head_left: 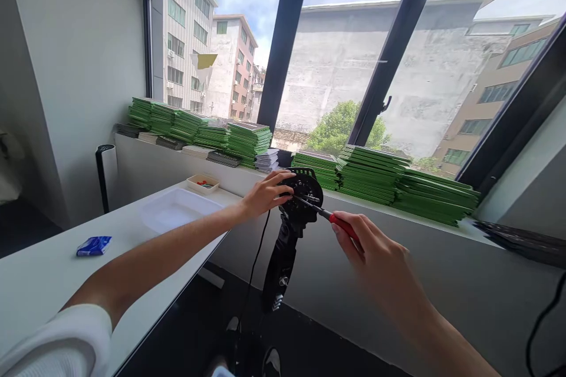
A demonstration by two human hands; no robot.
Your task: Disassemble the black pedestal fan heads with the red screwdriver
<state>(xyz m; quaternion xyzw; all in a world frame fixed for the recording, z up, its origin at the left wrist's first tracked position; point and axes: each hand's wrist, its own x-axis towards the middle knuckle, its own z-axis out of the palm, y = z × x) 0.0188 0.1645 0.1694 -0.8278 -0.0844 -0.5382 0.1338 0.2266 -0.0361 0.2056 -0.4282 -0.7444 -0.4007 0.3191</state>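
Observation:
A black device (278, 265) with a round, open-faced head stands in the middle, on a slanted black body with a silver knob and several small buttons low on its front. My left hand (266, 193) grips the left side of the head, fingers curled over its face. In my right hand (371, 238) is a screwdriver (342, 225) with a red and grey handle, fingers wrapped round it. Its thin shaft points left into the head's face, close to my left fingertips. The exact contact at the tip is too small to make out.
To the left is a white table (39, 283) bearing a translucent tray (177, 209), a small cream box (202, 184) with colourful bits, and a blue packet (94, 246). Stacks of green-edged books (374, 174) line the windowsill. A dark cable (259, 253) hangs beside the device.

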